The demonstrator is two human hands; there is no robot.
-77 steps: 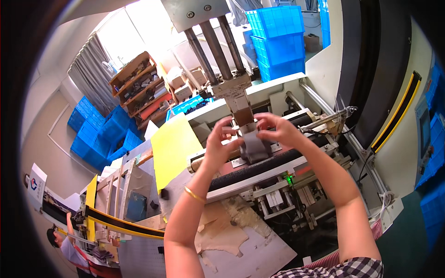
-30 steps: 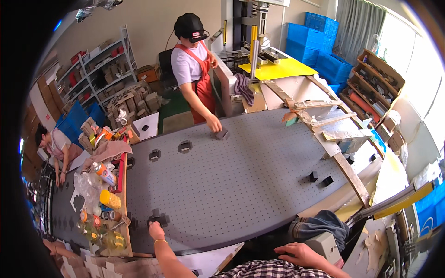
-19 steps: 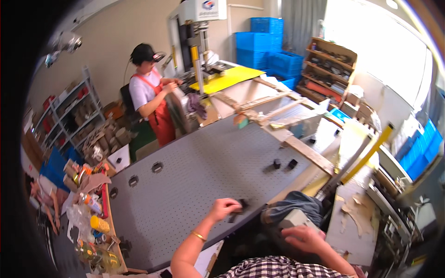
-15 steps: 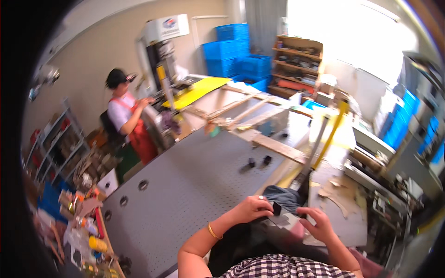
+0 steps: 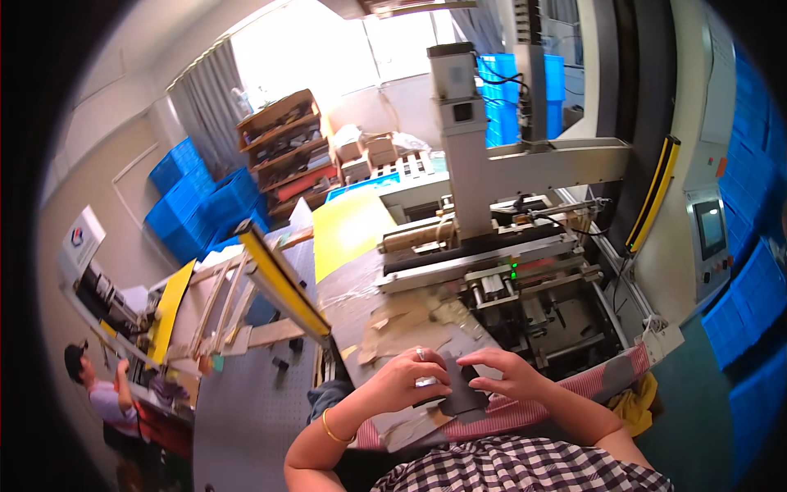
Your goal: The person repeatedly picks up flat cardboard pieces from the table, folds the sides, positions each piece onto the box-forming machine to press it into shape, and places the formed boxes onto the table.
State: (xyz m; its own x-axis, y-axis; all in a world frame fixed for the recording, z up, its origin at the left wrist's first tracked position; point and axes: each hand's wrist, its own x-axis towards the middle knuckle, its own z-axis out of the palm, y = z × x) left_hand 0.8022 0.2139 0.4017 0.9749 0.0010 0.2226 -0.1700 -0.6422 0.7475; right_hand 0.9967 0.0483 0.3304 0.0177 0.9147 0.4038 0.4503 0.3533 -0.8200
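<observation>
Over the near edge of the machine's table, my left hand (image 5: pixel 410 380) is closed, its fingers curled on a small black box, mostly hidden beneath them. A ring and a gold bangle show on this arm. A dark grey flat piece (image 5: pixel 464 394) with cut edges lies between my hands, next to the left fingertips. On its other side is my right hand (image 5: pixel 510 377), thumb and forefinger apart, their tips at the grey piece's edge; no thing shows gripped in it. Beneath both forearms runs a red-and-white striped cloth (image 5: pixel 537 412).
Ahead stands a machine (image 5: pixel 475 189) with rollers, a yellow guard bar (image 5: pixel 656 195) and a control panel (image 5: pixel 709 230). Brown paper scraps (image 5: pixel 410 326) lie on its table. Left is a perforated grey table (image 5: pixel 246 414) with small black boxes (image 5: pixel 281 363); a co-worker (image 5: pixel 106 394) stands beyond.
My view has swung right, from the perforated table to the machine. Both hands have come closer together, and the dark grey piece now shows between them.
</observation>
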